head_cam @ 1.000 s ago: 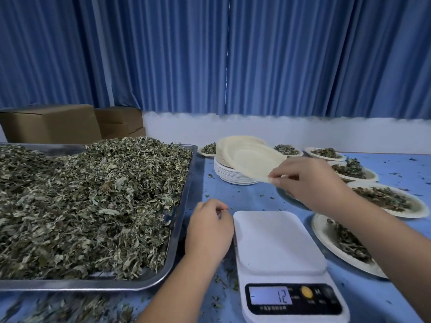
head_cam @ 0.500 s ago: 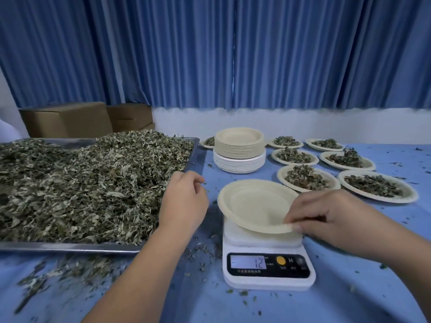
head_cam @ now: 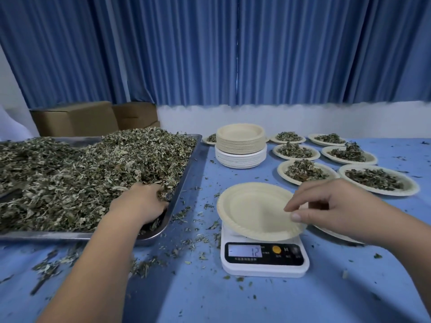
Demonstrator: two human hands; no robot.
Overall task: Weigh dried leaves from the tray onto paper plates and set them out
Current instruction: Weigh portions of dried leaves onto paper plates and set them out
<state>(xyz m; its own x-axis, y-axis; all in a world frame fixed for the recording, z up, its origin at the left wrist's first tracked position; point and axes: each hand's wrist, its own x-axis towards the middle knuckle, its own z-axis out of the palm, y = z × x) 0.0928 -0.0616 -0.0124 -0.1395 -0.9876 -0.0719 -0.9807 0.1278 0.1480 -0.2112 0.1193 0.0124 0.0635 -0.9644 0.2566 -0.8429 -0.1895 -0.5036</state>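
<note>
A big steel tray (head_cam: 184, 180) on the left is heaped with dried leaves (head_cam: 93, 169). My left hand (head_cam: 140, 202) is dug into the leaves at the tray's near right corner, its fingers curled round a clump and partly buried. A white scale (head_cam: 264, 264) reading 12 carries an empty paper plate (head_cam: 251, 210). My right hand (head_cam: 333, 206) hovers over the plate's right rim with relaxed fingers, the thumb tip just at the rim.
A stack of empty paper plates (head_cam: 240, 145) stands behind the scale. Several plates filled with leaves (head_cam: 305, 171) are laid out at the back right, and one more (head_cam: 338, 234) lies under my right forearm. Cardboard boxes (head_cam: 74, 120) sit behind the tray. Leaf crumbs litter the blue table (head_cam: 233, 299).
My right hand brought the empty plate down onto the scale and loosened its pinch. My left hand moved from the table beside the scale into the tray's leaves.
</note>
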